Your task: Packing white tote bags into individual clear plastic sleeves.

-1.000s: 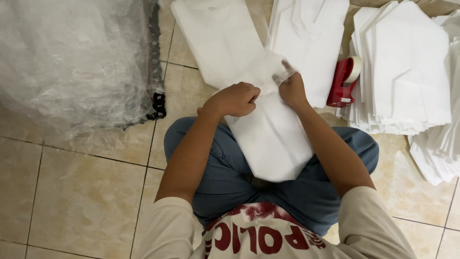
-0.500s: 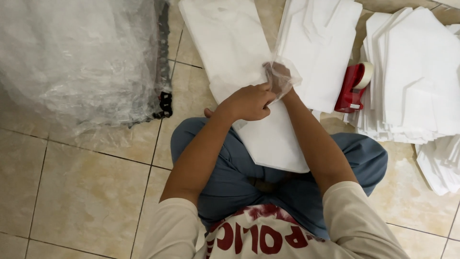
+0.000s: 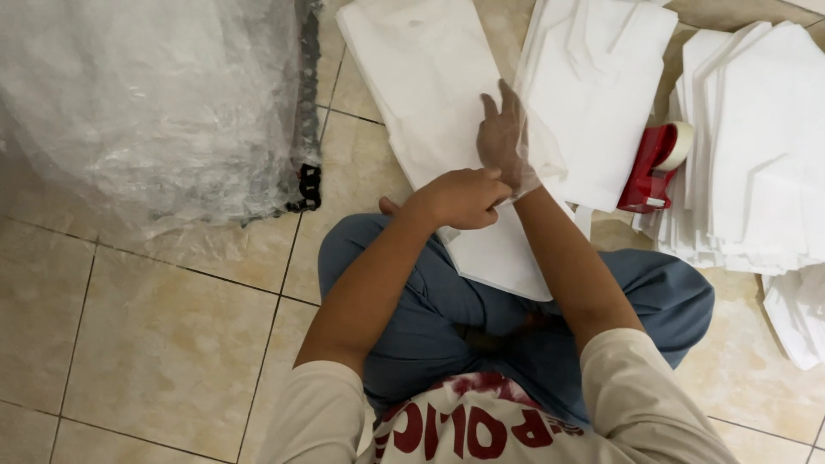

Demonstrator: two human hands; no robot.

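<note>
Bagging: right hand (image 3: 505, 137) was spread open inside clear sleeve (image 3: 537, 159).
Left hand (image 3: 464, 198): pinched sleeve mouth.
Tip: hold mouth taut over white sheet (image 3: 430, 86).

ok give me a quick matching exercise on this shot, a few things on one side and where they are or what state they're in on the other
Things:
1. right hand
2. left hand
3. tape dispenser
4. plastic sack

Places or states:
A. red, on the floor between two stacks of white pieces
B. bulky and see-through, on the tiles at far left
C. fingers spread inside a thin clear bag
D. closed at the other wrist, gripping the clear bag's edge

Pairs: 1-C, 2-D, 3-A, 4-B
</note>
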